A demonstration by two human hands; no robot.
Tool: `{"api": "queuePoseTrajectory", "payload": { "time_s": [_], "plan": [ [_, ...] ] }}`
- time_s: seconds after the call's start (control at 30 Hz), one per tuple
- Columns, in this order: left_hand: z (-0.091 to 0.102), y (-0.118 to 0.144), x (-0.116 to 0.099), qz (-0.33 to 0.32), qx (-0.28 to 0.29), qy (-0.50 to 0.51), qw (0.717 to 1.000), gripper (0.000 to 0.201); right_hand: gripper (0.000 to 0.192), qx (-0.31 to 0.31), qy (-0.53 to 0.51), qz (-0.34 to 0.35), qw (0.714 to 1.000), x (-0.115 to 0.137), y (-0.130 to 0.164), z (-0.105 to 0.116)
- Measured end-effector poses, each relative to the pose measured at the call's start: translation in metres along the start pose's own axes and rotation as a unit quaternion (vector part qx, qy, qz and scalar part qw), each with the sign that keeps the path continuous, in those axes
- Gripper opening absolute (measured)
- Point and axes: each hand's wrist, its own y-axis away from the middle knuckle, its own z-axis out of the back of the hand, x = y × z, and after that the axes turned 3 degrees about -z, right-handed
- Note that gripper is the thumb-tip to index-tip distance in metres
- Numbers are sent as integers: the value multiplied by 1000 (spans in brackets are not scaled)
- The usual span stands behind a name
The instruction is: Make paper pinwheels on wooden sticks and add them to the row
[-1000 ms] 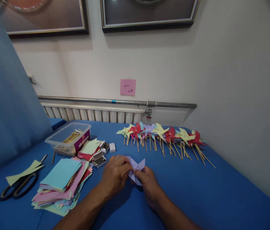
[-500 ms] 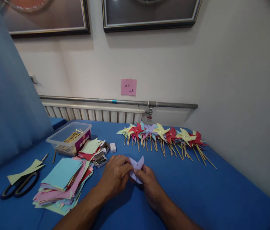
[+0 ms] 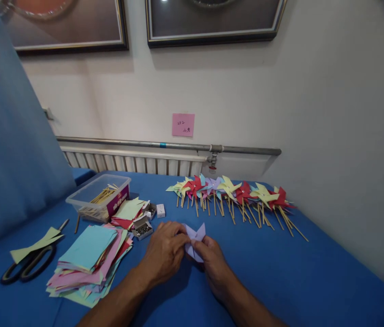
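Observation:
A purple paper pinwheel (image 3: 197,236) is held between both hands above the blue cloth, its blades folded in toward the middle. My left hand (image 3: 167,247) pinches its left side with thumb and curled fingers. From the right, my right hand (image 3: 210,259) grips it with the thumb lying on the front near the centre. My fingers cover the pinwheel's centre and left edge, so I cannot tell if a pin or stick is there. Small open boxes of metal pins (image 3: 142,228) stand left of my left hand, beside a small white box (image 3: 160,210).
Finished pinwheels on sticks (image 3: 228,188) lie in a row at the back right. On the left are a stack of coloured paper (image 3: 88,247), smaller paper sheets (image 3: 129,210), a plastic tub (image 3: 101,195) of sticks, and black-handled scissors (image 3: 37,263) under pale green paper (image 3: 38,244).

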Motion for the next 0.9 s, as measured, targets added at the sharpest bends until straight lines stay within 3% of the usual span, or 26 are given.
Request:
{"api": "queuePoseTrajectory", "payload": {
  "time_s": [0.1,0.2,0.3,0.4,0.5,0.57,0.67,0.77,0.9],
  "plan": [
    [-1,0,-2,16,-9,36,999,31,25,-18,6,0,1000,-3,-2,1],
    [-1,0,-2,57,-55,104,991,30,25,-38,13,5,999,-3,-3,2],
    [0,-4,1,179,-89,177,964,24,25,-71,34,18,997,-1,-4,3],
    [-1,-8,6,341,-85,302,886,21,28,-71,63,34,995,0,-4,4],
    [-6,-10,8,422,-51,445,788,25,33,-53,95,46,993,-3,-5,5],
    [-9,-10,7,434,-35,507,744,29,35,-53,116,49,991,-6,-7,7],
    [-12,-10,3,425,-36,564,707,33,35,-58,143,50,987,-11,-10,8],
    [-12,-12,1,415,-41,590,692,39,34,-53,157,53,985,-13,-11,8],
    [-15,-13,4,415,-55,584,695,39,35,-61,183,44,980,-12,-10,5]
  ]
}}
